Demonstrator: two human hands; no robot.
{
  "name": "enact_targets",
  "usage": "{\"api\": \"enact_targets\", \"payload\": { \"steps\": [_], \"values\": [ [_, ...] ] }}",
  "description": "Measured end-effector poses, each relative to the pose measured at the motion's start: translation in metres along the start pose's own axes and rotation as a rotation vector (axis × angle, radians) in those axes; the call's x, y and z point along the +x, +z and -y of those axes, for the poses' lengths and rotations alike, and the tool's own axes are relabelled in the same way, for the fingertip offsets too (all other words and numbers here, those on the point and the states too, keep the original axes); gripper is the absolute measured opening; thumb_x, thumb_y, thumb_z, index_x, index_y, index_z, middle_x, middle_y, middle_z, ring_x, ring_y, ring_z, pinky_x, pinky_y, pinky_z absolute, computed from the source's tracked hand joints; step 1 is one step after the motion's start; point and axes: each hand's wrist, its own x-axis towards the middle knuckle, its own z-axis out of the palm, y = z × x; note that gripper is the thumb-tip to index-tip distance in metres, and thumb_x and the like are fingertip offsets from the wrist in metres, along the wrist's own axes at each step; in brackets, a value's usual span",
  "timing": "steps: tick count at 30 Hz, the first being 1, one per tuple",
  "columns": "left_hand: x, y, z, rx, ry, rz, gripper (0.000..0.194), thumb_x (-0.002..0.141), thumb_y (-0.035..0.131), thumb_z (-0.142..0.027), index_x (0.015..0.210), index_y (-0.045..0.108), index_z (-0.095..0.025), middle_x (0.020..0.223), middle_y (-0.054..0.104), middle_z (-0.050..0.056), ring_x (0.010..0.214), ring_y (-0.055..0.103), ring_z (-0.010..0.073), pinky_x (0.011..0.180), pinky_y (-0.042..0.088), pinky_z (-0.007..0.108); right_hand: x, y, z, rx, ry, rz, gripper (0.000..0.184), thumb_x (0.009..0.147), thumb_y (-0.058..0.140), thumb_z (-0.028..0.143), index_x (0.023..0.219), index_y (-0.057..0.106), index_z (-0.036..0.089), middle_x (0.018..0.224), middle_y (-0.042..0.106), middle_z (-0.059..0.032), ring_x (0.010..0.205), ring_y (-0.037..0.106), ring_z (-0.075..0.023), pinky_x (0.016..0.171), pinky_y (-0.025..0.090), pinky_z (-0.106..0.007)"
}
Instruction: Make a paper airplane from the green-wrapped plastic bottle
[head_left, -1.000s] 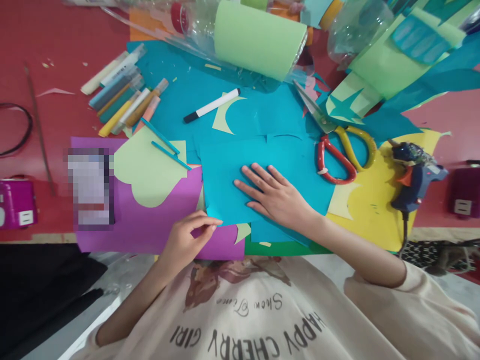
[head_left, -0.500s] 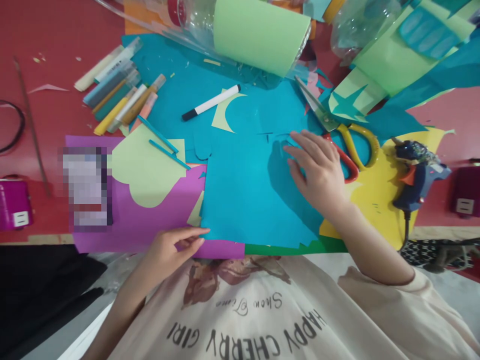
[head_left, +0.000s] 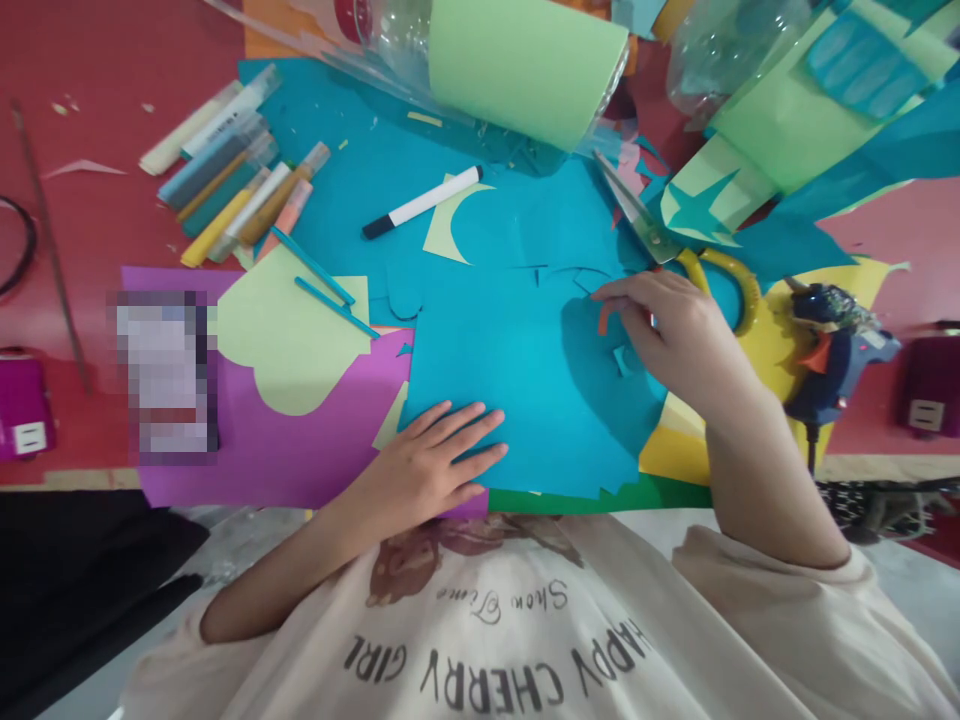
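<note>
My left hand (head_left: 444,462) lies flat with fingers spread on a sheet of blue paper (head_left: 517,400), near its lower left edge. Over the sheet's right side, my right hand (head_left: 671,325) has its fingers curled together. A small orange-red strip (head_left: 603,318) sticks out at its fingertips and appears pinched there. Just below those fingers is a little blue scrap (head_left: 622,361). The scissors (head_left: 637,215) lie beyond the right hand, blades pointing away; their yellow handle (head_left: 739,285) shows, while the red handle is mostly hidden by the hand.
Several markers (head_left: 225,185) lie at the left, by pale green paper (head_left: 289,350) and a blurred phone (head_left: 169,375). A white marker (head_left: 424,203) rests on blue paper. At the back is a paper-wrapped bottle (head_left: 525,65); a glue gun (head_left: 840,360) sits on yellow paper at right.
My left hand has moved from the sheet's corner to the right and spread flat on it. My right hand has shifted right and curled its fingers; the orange-red strip now shows.
</note>
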Motion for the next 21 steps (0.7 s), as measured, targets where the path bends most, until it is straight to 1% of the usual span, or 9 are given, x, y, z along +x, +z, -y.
{"api": "enact_targets", "payload": {
  "steps": [3,5,7,9,11,13,15,18,21],
  "values": [
    [0.004,0.01,-0.002,0.119,-0.001,0.009,0.04,0.099,0.046,-0.037,0.137,0.053,-0.025,0.145,0.054,0.006,0.132,0.053,0.0235,0.109,0.042,0.042,0.002,-0.005,0.0,-0.019,0.038,0.121,0.026,0.091,0.042,0.024,0.093,0.067,0.02,0.089,0.074,-0.0104,0.083,0.067,-0.0261,0.075,0.053,-0.041],
    [0.004,0.012,-0.003,0.182,-0.02,-0.005,0.041,0.099,0.045,-0.038,0.137,0.052,-0.026,0.145,0.054,0.005,0.131,0.053,0.0234,0.107,0.042,0.041,0.0,-0.005,0.0,-0.056,0.036,0.147,0.026,0.091,0.043,0.028,0.096,0.068,0.021,0.092,0.073,-0.0099,0.083,0.066,-0.0271,0.077,0.052,-0.043],
    [0.002,0.013,-0.005,0.238,-0.05,-0.023,0.04,0.1,0.044,-0.038,0.137,0.052,-0.027,0.143,0.056,0.005,0.129,0.054,0.0233,0.105,0.042,0.039,-0.004,-0.004,0.001,-0.116,0.043,0.104,0.027,0.092,0.044,0.033,0.098,0.068,0.022,0.091,0.073,-0.01,0.087,0.065,-0.0289,0.08,0.05,-0.045],
    [0.0,0.014,-0.008,0.283,-0.086,-0.039,0.04,0.1,0.043,-0.039,0.137,0.053,-0.028,0.141,0.058,0.005,0.127,0.055,0.0231,0.102,0.042,0.038,-0.009,-0.004,0.005,-0.152,0.074,0.038,0.028,0.093,0.045,0.038,0.096,0.068,0.021,0.089,0.071,-0.011,0.089,0.064,-0.0302,0.079,0.048,-0.045],
    [-0.001,0.016,-0.01,0.313,-0.12,-0.054,0.04,0.1,0.043,-0.041,0.136,0.054,-0.03,0.138,0.06,0.005,0.123,0.057,0.0231,0.097,0.043,0.037,-0.016,-0.004,0.011,-0.126,0.162,0.027,0.028,0.092,0.047,0.041,0.091,0.067,0.021,0.081,0.07,-0.0097,0.078,0.064,-0.0267,0.068,0.048,-0.037],
    [0.0,0.017,-0.012,0.332,-0.155,-0.061,0.04,0.099,0.044,-0.043,0.135,0.055,-0.032,0.134,0.063,0.005,0.119,0.058,0.0233,0.094,0.043,0.037,-0.027,-0.003,0.019,-0.075,0.293,0.078,0.03,0.092,0.049,0.044,0.083,0.066,0.021,0.067,0.065,-0.0053,0.057,0.059,-0.0192,0.052,0.04,-0.029],
    [0.002,0.017,-0.015,0.351,-0.18,-0.057,0.04,0.098,0.045,-0.045,0.135,0.056,-0.033,0.132,0.064,0.006,0.114,0.059,0.0235,0.093,0.043,0.038,-0.039,0.0,0.027,-0.08,0.373,0.119,0.034,0.091,0.05,0.048,0.078,0.064,0.02,0.058,0.061,-0.0027,0.046,0.051,-0.0151,0.046,0.033,-0.027],
    [0.006,0.019,-0.017,0.37,-0.196,-0.052,0.042,0.098,0.044,-0.047,0.136,0.056,-0.033,0.13,0.064,0.008,0.111,0.058,0.0243,0.092,0.042,0.039,-0.055,0.008,0.034,-0.142,0.389,0.091,0.041,0.09,0.049,0.056,0.084,0.065,0.018,0.071,0.065,-0.0053,0.05,0.052,-0.0149,0.048,0.033,-0.026],
    [0.01,0.023,-0.02,0.361,-0.207,-0.064,0.045,0.097,0.044,-0.048,0.138,0.053,-0.031,0.132,0.062,0.01,0.113,0.056,0.0253,0.093,0.041,0.04,-0.064,0.016,0.037,-0.165,0.398,0.047,0.047,0.088,0.047,0.063,0.087,0.062,0.018,0.08,0.065,-0.0083,0.056,0.054,-0.0173,0.049,0.034,-0.028]
  ]
}}
